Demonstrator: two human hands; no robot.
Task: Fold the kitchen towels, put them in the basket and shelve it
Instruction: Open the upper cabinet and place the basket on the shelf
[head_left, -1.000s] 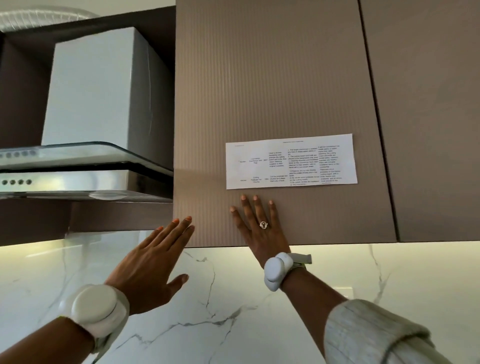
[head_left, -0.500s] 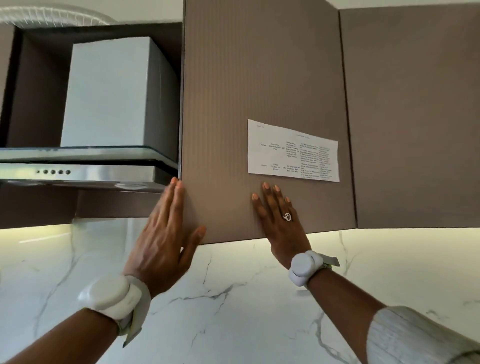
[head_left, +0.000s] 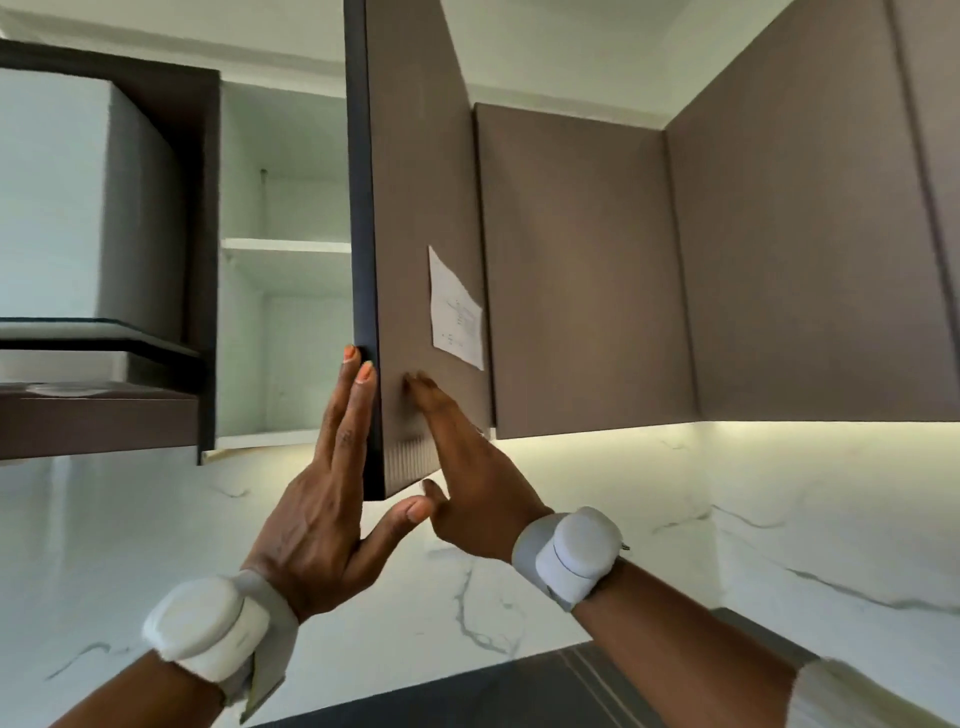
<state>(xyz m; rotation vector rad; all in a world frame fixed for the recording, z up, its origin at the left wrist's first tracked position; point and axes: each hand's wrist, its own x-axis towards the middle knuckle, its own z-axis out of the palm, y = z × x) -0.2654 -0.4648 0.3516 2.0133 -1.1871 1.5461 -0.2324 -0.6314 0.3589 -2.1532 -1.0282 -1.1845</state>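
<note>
A brown upper cabinet door (head_left: 415, 208) stands swung open, edge-on to me, with a white printed sheet (head_left: 456, 312) taped to its front. My left hand (head_left: 327, 488) lies flat with straight fingers against the door's dark free edge. My right hand (head_left: 462, 467) presses flat on the door's front face near its bottom corner. Behind the door the white cabinet interior shows a shelf (head_left: 285, 247) with nothing visible on it. No towels or basket are in view.
A steel range hood (head_left: 78, 208) hangs at the left beside the open cabinet. More shut brown cabinet doors (head_left: 582, 270) run to the right, lit from below. A white marble backsplash (head_left: 779, 519) lies beneath, and a dark countertop edge (head_left: 545, 686) shows at the bottom.
The cabinet door has swung from shut to wide open, exposing the white interior. My left hand moved onto its free edge; my right hand stayed flat on its front.
</note>
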